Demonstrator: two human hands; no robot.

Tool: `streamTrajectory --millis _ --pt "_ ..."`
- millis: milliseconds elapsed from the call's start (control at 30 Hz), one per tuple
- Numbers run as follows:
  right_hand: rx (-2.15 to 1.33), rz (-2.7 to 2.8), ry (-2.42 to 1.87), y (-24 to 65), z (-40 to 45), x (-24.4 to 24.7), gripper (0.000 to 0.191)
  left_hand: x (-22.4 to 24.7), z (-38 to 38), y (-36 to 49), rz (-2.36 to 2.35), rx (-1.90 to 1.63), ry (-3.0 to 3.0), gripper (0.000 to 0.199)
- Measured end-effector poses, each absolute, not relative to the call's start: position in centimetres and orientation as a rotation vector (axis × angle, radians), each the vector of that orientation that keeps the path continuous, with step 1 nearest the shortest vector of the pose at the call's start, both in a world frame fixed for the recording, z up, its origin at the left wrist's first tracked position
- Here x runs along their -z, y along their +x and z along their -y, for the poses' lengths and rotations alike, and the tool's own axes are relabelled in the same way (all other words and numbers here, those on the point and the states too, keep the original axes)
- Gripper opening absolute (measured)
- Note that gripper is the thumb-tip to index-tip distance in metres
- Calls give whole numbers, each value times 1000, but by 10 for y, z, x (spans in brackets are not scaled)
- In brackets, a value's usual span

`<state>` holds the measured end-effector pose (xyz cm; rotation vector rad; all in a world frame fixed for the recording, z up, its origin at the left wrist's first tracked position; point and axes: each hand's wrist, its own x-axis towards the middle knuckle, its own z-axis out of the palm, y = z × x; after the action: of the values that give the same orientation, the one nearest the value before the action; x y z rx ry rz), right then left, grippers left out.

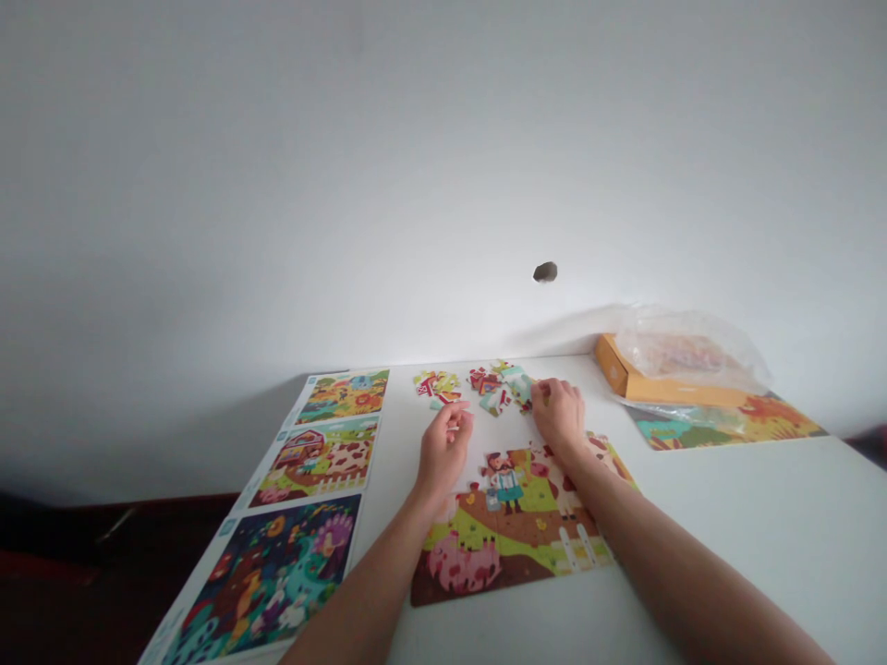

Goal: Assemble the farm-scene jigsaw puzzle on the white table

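Observation:
A farm jigsaw puzzle (527, 526), its lower part joined, lies on the table between my forearms. It shows a pig, a farmer and part of a cow. Beyond its upper left edge, my left hand (445, 445) has curled fingers near loose puzzle pieces (438, 383); whatever is in its fingertips is too small to tell. My right hand (560, 413) is closed at the right end of another group of loose pieces (493, 392), its fingertips pinching a puzzle piece, mostly hidden. The right forearm covers part of the puzzle's right side.
On the left a picture sheet (320, 457) shows three scenes, the farm in the middle. An orange box (613, 368) with a clear plastic bag (693, 342) stands at the back right, beside an animal puzzle (776, 423). The white wall (443, 185) has a hole (545, 272).

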<state>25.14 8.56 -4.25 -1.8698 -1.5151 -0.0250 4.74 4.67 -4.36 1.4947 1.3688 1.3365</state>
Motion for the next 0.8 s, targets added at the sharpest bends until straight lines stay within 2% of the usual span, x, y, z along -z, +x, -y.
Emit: streamTrajectory --millis 133,333,467,633,800 --pt "104 1722 -1749 243 -77 34 33 43 -43 48 -1409 -1222 1780 25" --pt "-49 2247 -1392 232 -67 26 38 41 -39 50 -1423 -1182 2082 30" --pt "-163 2314 -1255 233 -67 29 36 42 -38 51 -1563 -1148 2229 33" --pt "-190 2380 -1226 233 -68 32 52 44 -38 50 -1685 -1051 2220 40" --pt "-201 2384 -1247 231 -67 29 50 42 -37 48 -1649 -1024 2182 45"
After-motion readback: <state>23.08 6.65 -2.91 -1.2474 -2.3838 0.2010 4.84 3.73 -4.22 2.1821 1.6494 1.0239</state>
